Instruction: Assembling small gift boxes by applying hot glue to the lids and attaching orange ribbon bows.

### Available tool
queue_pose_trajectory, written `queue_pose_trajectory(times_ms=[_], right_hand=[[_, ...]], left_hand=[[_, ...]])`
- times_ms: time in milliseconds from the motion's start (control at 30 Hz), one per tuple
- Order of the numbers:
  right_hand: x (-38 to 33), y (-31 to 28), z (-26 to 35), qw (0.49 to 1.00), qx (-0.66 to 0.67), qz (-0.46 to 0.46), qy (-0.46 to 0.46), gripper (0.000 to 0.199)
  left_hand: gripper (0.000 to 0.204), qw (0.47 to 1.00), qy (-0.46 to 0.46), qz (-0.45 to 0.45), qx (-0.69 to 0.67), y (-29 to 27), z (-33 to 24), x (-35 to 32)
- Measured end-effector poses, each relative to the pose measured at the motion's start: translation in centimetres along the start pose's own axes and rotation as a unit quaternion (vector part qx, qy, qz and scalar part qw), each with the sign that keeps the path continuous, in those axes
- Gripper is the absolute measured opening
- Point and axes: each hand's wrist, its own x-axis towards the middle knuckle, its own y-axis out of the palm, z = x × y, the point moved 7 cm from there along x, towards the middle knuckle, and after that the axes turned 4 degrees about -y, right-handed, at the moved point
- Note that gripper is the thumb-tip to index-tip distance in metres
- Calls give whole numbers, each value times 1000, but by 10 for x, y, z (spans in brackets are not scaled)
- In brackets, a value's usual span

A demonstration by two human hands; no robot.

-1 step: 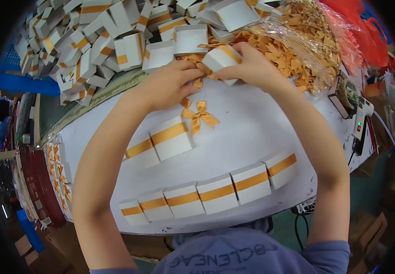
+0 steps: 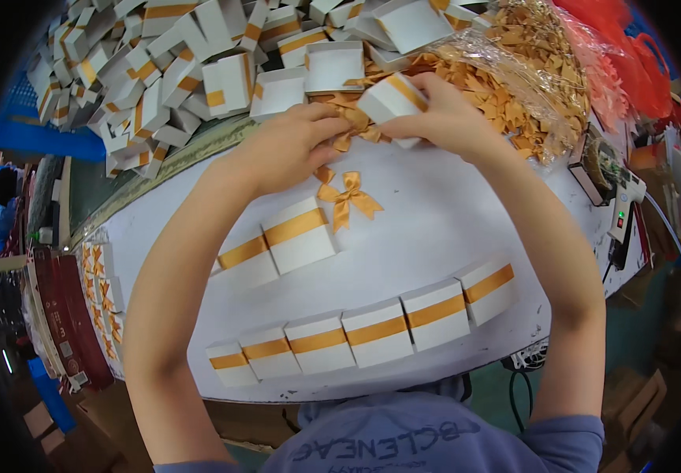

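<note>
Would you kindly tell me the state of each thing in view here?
Held box: tilted, ribbon-banded
Right hand: gripping the held box
Left hand: at the loose bows, grip unclear
Nearest bow: tied, lying on the table
Front boxes: banded, in a row
Box pile: jumbled, some open
Clear plastic: crumpled
White device: light lit

I wear this camera on my head, the left one of a side-by-side pair, and it looks down over my chest onto the desk (image 2: 443,229). My blue shirt (image 2: 403,433) sits at the bottom of the view, seen from close above; my forearms (image 2: 541,225) run up from there to my hands (image 2: 455,122), above the centre. Farther off, a heap of white boxes (image 2: 151,83) is cut by the top edge. The fisheye lens reaches past the desk's sides to the floor (image 2: 490,402), bends straight edges and fades to black at left and right.
</note>
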Motion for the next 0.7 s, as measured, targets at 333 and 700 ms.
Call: queue_pose_trajectory(times_ms=[333, 700], right_hand=[[-78, 63, 27, 941, -139, 297, -86, 78], [-95, 79, 45, 918, -284, 220, -170, 74]], left_hand=[[60, 989, -136, -61, -21, -20, 58, -174], [92, 950, -237, -158, 129, 18, 107, -264]])
